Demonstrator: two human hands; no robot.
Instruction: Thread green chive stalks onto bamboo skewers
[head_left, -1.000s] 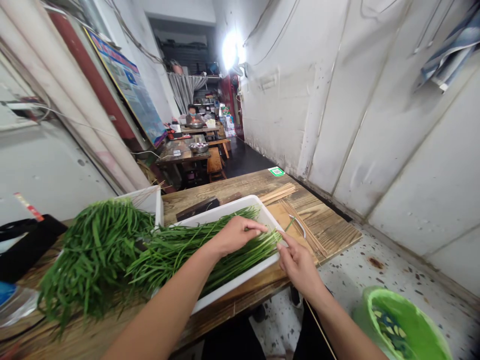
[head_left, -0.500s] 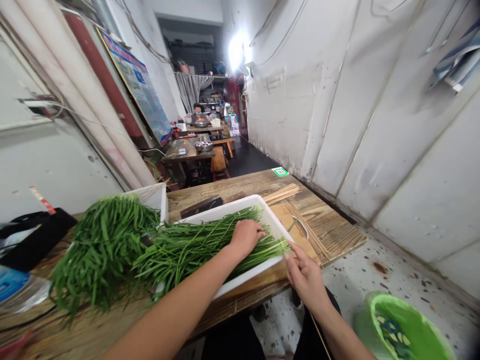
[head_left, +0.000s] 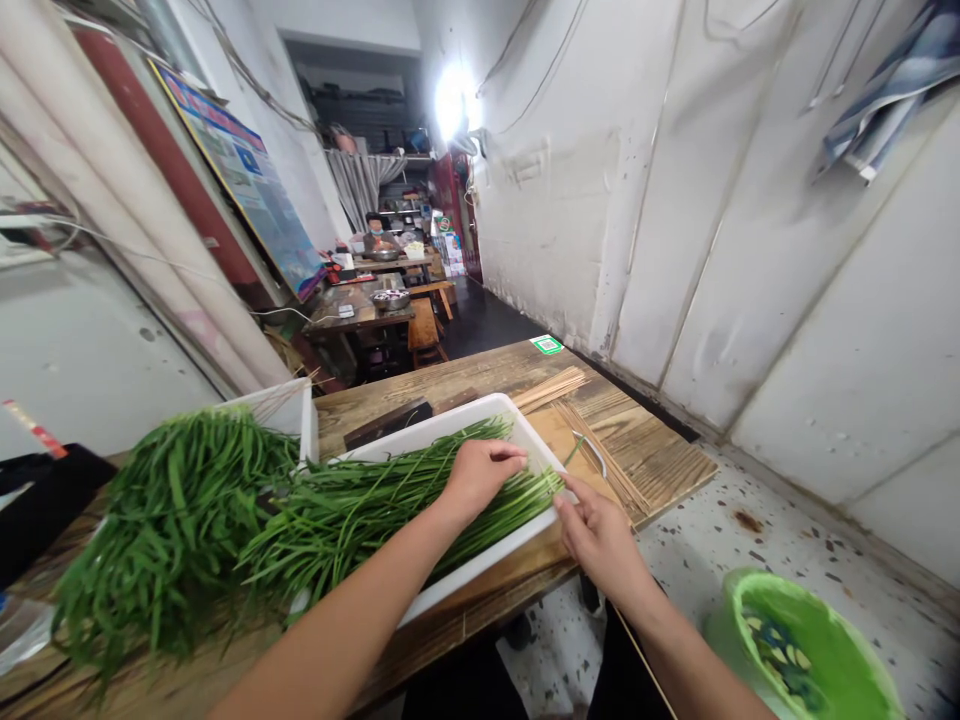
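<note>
- On the wooden table (head_left: 480,375): white tray (head_left: 517,545) set slantwise, holding a long bundle of green chives (head_left: 390,500) with cut ends pointing toward the right rim.
- Over the tray: left hand (head_left: 480,472) laid palm down on the chives near their cut ends, fingers curled loosely onto the stalks, pressing rather than clamped around them.
- Just off the tray's right corner: right hand (head_left: 600,535), fingertips brought together at the very ends of the chives, pinching at a few stalks; cannot tell how many are caught.
- Both hands close together, not touching, one on each side of the stalk ends.
- Left of the tray: big loose heap of greens (head_left: 172,500) spread over the table, overlapping the tips of the tray's chives.
- Behind the heap: second white bin (head_left: 304,410), upright, with thin sticks showing inside it.
- Beyond the tray, toward the wall: rows of bamboo skewers (head_left: 600,440) flat on the wood, a further bunch lying at an angle beside them.
- Down on the speckled floor, lower right: green bucket (head_left: 810,650) with trimmings inside.
- Far along the room: more tables, a metal bowl (head_left: 391,297) on one, a person seated at the back.
</note>
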